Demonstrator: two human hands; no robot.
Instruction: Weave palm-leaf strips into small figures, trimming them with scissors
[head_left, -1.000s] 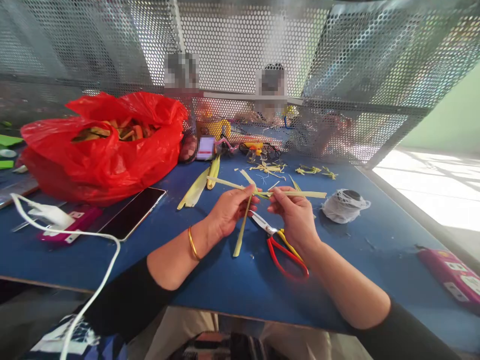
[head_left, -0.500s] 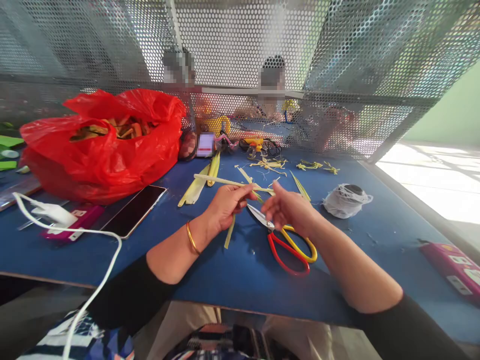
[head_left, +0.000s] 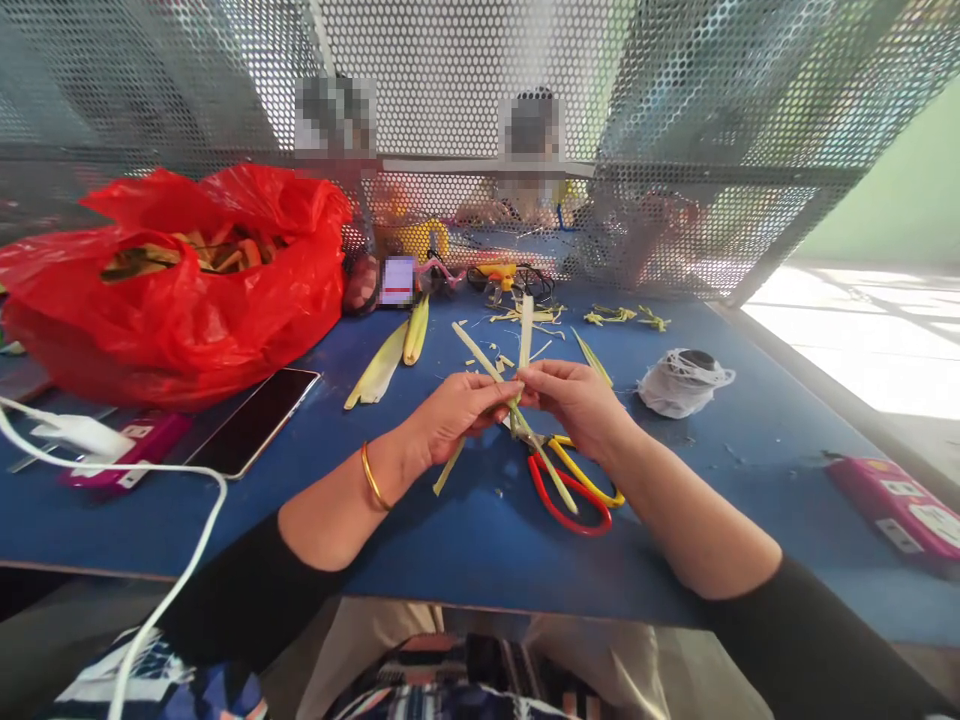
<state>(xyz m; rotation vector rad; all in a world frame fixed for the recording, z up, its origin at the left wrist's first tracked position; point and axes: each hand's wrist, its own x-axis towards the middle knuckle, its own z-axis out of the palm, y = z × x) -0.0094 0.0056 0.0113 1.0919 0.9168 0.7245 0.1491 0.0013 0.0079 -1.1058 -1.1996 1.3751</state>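
Pale yellow-green leaf strips point(head_left: 526, 335) cross between my two hands. My left hand point(head_left: 469, 405) is closed in a pinch at the crossing, and a strip end hangs below it. My right hand point(head_left: 562, 395) pinches the strips right beside the left fingertips. One strip points away from me, another slants down to the right over the scissors. These scissors point(head_left: 574, 525), with one red and one yellow handle, lie on the table under my hands, their blades mostly hidden. Left of my hands lie broader leaf pieces point(head_left: 380, 368).
A red plastic bag point(head_left: 247, 310) of dried brownish pieces stands at left, near a phone point(head_left: 259, 425) and white cable point(head_left: 206, 540). At right sit a white-wrapped spool point(head_left: 682, 385) and a magenta box point(head_left: 896, 505). Perforated metal screen point(head_left: 450, 100) behind; people beyond it.
My right hand went from loosely spread fingers to a pinch against my left. The strip that pointed left now points away from me, and another slants down over the scissors.
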